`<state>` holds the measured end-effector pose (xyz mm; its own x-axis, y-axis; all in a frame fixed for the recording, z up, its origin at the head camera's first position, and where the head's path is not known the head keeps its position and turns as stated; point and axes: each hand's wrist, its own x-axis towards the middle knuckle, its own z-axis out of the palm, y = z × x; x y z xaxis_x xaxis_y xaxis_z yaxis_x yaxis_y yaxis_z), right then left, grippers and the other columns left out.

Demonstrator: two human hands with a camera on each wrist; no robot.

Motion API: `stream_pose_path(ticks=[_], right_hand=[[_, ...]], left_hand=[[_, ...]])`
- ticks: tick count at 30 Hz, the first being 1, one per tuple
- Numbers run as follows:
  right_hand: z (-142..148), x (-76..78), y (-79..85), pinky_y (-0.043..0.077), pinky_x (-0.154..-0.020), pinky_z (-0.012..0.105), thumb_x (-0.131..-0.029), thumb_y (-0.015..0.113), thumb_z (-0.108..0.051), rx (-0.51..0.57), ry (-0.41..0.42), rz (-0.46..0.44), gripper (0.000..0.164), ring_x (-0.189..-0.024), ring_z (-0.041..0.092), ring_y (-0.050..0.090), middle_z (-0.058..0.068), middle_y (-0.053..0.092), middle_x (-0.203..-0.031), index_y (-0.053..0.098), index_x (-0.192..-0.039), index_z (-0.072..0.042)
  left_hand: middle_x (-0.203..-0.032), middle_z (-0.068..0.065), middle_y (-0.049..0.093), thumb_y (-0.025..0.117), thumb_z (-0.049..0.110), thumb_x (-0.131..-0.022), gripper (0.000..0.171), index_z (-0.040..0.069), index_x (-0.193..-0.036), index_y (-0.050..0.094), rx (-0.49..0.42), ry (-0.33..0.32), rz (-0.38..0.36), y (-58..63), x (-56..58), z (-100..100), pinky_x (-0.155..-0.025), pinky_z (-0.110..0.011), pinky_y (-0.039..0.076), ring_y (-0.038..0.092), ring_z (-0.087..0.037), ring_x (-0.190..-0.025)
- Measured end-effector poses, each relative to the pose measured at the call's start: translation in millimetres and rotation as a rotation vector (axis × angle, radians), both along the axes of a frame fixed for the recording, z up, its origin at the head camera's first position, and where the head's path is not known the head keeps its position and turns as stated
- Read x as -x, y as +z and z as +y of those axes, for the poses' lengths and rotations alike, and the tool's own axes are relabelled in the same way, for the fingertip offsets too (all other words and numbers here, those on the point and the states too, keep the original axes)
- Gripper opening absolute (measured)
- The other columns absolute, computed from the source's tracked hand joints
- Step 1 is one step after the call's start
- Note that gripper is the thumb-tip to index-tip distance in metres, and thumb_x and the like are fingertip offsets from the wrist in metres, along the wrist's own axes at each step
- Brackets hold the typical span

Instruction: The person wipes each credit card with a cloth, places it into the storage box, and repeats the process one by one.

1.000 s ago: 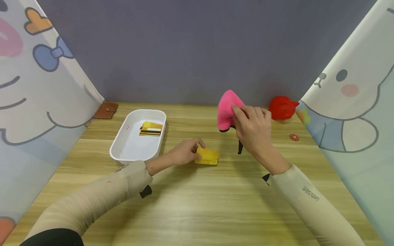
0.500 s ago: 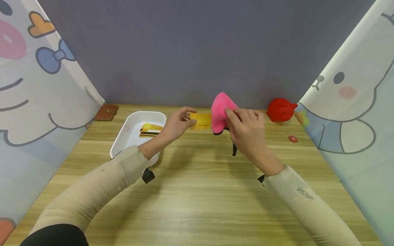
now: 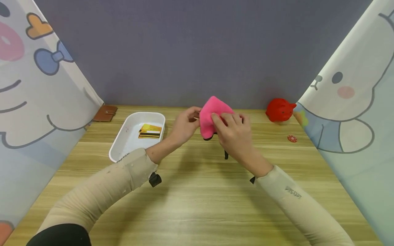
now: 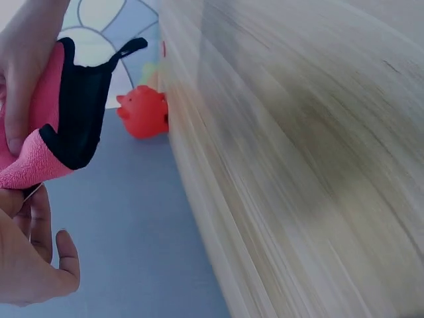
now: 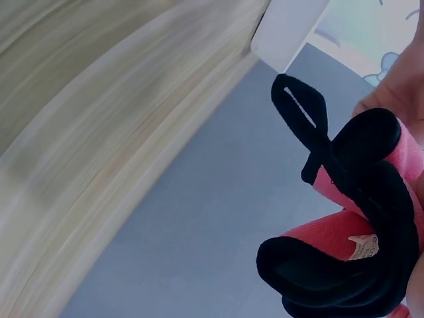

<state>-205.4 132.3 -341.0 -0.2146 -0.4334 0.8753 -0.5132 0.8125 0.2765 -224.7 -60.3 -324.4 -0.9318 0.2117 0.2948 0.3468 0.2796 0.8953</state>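
Note:
My right hand (image 3: 235, 133) grips a pink fuzzy cloth (image 3: 212, 114) above the table. Black trim and a black loop (image 5: 301, 109) edge this cloth, and a small white label (image 5: 364, 246) shows in its folds in the right wrist view. Close against the cloth's left side, my left hand (image 3: 184, 129) pinches a yellow bank card. The cloth covers the card in the head view. In the left wrist view, only a thin pale edge shows between the left fingers (image 4: 41, 222) and the cloth.
A white tray (image 3: 113, 150) with yellow bank cards (image 3: 149, 131) stands at the left, partly behind my left forearm. A brown wallet (image 3: 105, 113) lies at the back left. At the right are a red piggy bank (image 3: 279, 110) and a red poker chip (image 3: 292, 138).
My left hand has lifted the yellow card off the table and brought it up to the pink cloth, which now hides it. The right hand with the cloth has shifted left.

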Motion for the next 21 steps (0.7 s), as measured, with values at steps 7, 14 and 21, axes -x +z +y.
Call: stream_pose_path(ticks=[7, 14, 21], right_hand=[[7, 6.6, -1.3, 0.049, -0.073, 0.051, -0.095, 0.067, -0.015, 0.05, -0.008, 0.019, 0.013, -0.08, 0.032, 0.061, 0.011, 0.068, -0.093, 0.07, -0.108, -0.011], [24, 14.1, -0.4, 0.048, -0.072, 0.051, -0.097, 0.063, -0.011, 0.097, -0.063, 0.007, 0.013, -0.078, 0.034, 0.061, 0.013, 0.068, -0.092, 0.072, -0.107, -0.011], [37, 14.2, 2.0, 0.046, -0.077, 0.054, -0.1, 0.058, -0.013, 0.125, -0.11, -0.015, 0.016, -0.08, 0.036, 0.06, 0.015, 0.068, -0.093, 0.072, -0.108, -0.011]], left_hand=[[-0.093, -0.015, 0.071, 0.067, 0.005, -0.095, 0.024, 0.006, -0.119, 0.068, -0.022, -0.024, 0.019, 1.5, -4.4, 1, -0.061, -0.024, 0.042, 0.06, -0.017, -0.069], [-0.084, -0.008, 0.065, 0.07, 0.008, -0.094, 0.027, 0.009, -0.121, 0.07, 0.045, -0.004, 0.046, 1.2, -4.0, -10, -0.056, -0.022, 0.037, 0.051, -0.013, -0.062], [-0.096, -0.007, 0.069, 0.068, 0.016, -0.097, 0.032, 0.015, -0.129, 0.066, 0.157, 0.102, -0.004, 3.6, -0.7, -29, -0.055, -0.026, 0.038, 0.063, -0.026, -0.079]])
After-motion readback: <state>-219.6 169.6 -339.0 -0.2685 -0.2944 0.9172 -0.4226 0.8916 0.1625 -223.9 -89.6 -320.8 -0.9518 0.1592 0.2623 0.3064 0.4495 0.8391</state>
